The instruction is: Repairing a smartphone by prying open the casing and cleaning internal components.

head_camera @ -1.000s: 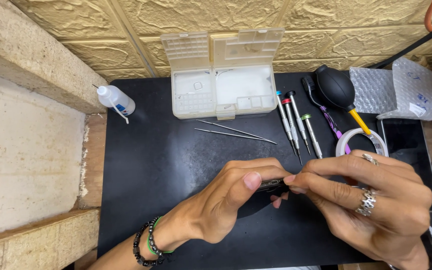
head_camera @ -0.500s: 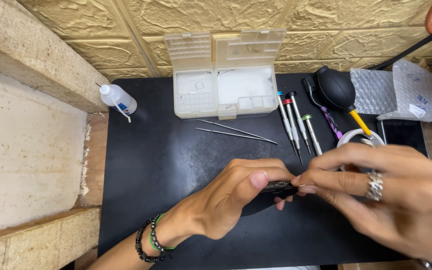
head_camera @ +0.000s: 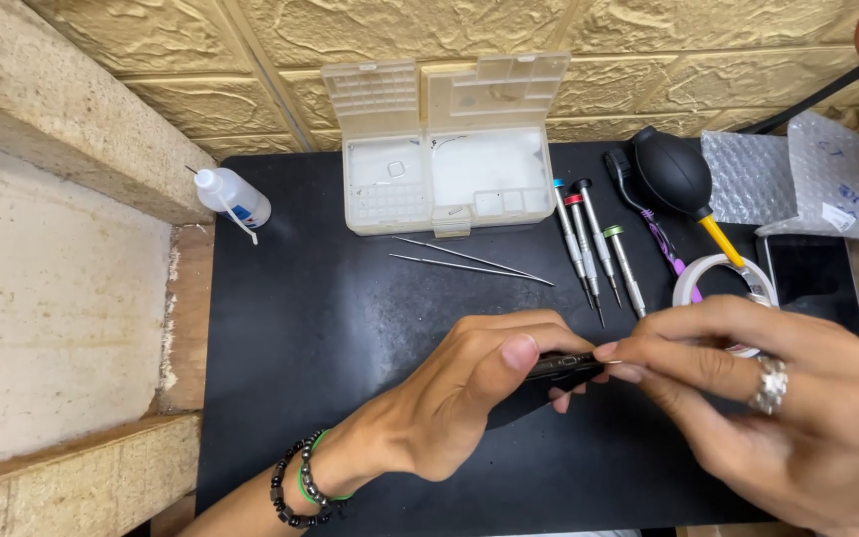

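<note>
My left hand (head_camera: pixel 469 398) grips a dark phone (head_camera: pixel 561 368) held on edge above the black mat (head_camera: pixel 340 318), thumb on its upper side. My right hand (head_camera: pixel 787 408), with a ring on one finger, pinches something tiny and thin at the phone's right end; the pinched thing is too small to name. Both hands hover over the mat's front middle. Most of the phone is hidden by my left fingers.
A white compartment box (head_camera: pixel 446 159) stands open at the back. Tweezers (head_camera: pixel 469 261) and three small screwdrivers (head_camera: pixel 594 249) lie in front of it. A squeeze bottle (head_camera: pixel 234 197) is at the left, a black air blower (head_camera: pixel 676 177), bubble wrap (head_camera: pixel 797 179) and another phone (head_camera: pixel 815 283) at the right.
My right hand has turned and shifted slightly, its fingertips staying pinched at the phone's right end. The left hand keeps the phone in about the same place.
</note>
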